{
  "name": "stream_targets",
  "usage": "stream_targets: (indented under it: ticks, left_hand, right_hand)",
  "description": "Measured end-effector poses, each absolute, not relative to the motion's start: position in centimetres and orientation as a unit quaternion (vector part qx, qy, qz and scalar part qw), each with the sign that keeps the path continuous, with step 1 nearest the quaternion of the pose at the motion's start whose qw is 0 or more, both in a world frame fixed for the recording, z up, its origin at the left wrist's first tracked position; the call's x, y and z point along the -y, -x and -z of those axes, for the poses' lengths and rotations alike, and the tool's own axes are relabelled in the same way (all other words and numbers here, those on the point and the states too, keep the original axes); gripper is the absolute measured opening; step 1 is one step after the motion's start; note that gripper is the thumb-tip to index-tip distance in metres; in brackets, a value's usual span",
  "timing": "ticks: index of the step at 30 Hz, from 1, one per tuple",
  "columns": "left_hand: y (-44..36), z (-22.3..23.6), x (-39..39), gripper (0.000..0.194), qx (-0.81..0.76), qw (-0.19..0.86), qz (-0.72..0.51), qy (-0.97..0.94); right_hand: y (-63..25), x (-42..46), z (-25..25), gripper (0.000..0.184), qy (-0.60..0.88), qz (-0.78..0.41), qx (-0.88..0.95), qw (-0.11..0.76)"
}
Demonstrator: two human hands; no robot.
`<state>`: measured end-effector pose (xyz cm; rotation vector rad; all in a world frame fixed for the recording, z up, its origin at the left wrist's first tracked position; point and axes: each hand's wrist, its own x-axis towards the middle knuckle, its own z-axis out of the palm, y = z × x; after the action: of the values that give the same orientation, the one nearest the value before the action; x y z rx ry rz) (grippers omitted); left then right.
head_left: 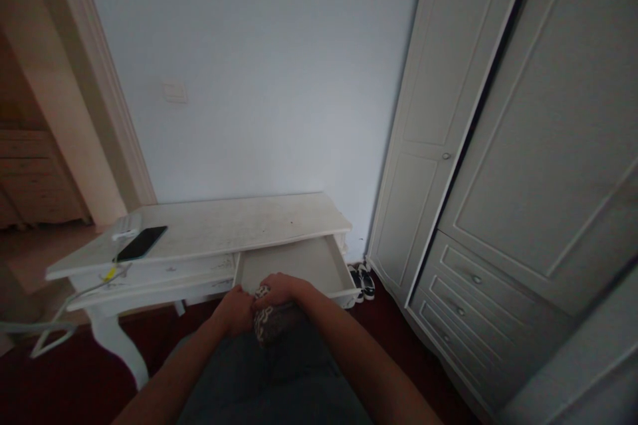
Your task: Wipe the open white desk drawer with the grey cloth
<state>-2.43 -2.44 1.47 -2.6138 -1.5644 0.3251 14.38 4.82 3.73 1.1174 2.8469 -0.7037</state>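
Close to my body, in front of a pulled-out drawer [289,262], I hold a soft brown cloth [274,324] with a cream pattern along its edge. Whether it is a pouch or a folded piece, I cannot tell. My left hand [238,309] is closed at the cloth's left edge, beside the drawer's front left corner. Over the top of the cloth, my right hand [279,289] is closed with bent fingers. The two hands nearly touch. My arms and the cloth hide part of the drawer's front.
The drawer belongs to a white table [239,219] against the wall. A dark phone [143,244] and a white box-like item [128,226] lie at its left end, with a cable [64,309] nearby. Sneakers [366,282] stand by the wardrobe [413,212] on the right.
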Motion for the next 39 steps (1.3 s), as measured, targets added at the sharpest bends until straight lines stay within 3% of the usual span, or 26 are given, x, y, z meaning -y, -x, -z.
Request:
stream_targets:
  ticks: [14, 26, 39]
  left_hand:
    - [2.43, -1.46, 2.39, 0.033, 0.503, 0.039, -0.112, 0.856]
    - [2.43, -1.59, 2.55, 0.035, 0.505, 0.043, -0.111, 0.855]
    - [2.53, -1.38, 2.37, 0.031, 0.506, 0.04, -0.1, 0.856]
  right_hand:
    - [-14.64, -4.35, -4.67, 0.052, -0.34, 0.232, -0.911, 0.037]
    - [-14.41, -4.2, -4.6, 0.046, -0.356, 0.226, -0.907, 0.024]
    - [-14.54, -4.23, -4.12, 0.054, -0.379, 0.231, -0.896, 0.012]
